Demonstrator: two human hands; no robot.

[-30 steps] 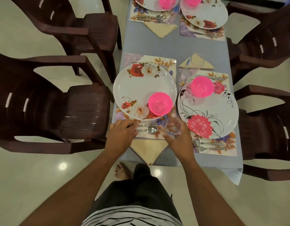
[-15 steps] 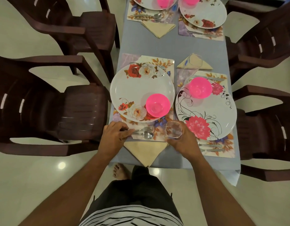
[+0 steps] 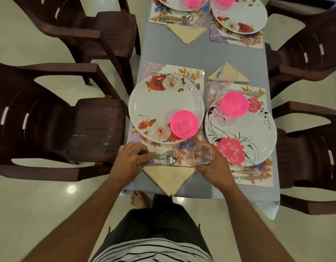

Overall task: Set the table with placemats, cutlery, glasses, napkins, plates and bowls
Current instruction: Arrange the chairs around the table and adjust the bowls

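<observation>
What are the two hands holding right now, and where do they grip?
The right hand grips a clear square-rimmed glass around its side. The left hand pinches the handles of the metal fork and spoon.

Dim warm light, lamp glare on floor (image 3: 71, 189), edges bowed.

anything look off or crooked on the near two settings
Both pink bowls sit off-centre: the left bowl at its plate's near right edge, the right bowl at its plate's far rim. Nothing spilled or broken.
</observation>
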